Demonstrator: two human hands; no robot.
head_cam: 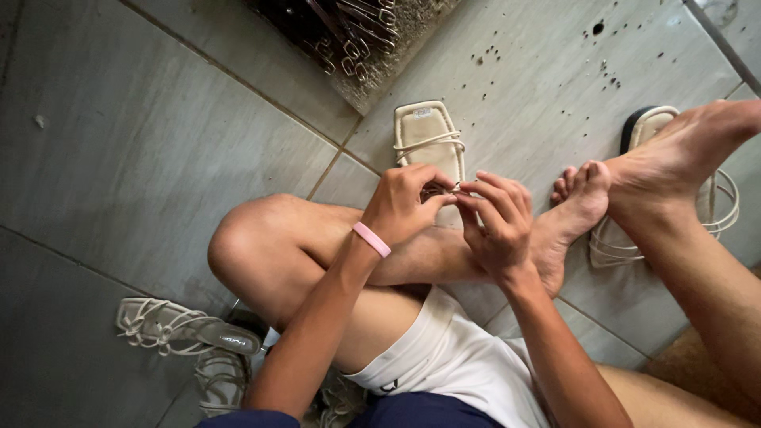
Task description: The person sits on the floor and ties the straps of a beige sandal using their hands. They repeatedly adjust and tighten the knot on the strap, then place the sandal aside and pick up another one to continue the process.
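Observation:
I sit cross-legged on a tiled floor and look down at my hands over my shin. My left hand point(404, 204), with a pink band point(371, 238) at the wrist, pinches a thin strap or small buckle of a cream flat sandal point(426, 136) that lies just beyond it. My right hand point(498, 215) meets it fingertip to fingertip and pinches the same small part. The pinched piece itself is mostly hidden by my fingers.
A second cream sandal point(652, 127) lies under my raised foot point(674, 162) at the right. Two strappy silver heeled sandals point(178, 329) lie by my knee at lower left. A dark pile of buckled straps point(349, 36) sits at the top on grey floor tiles point(143, 143).

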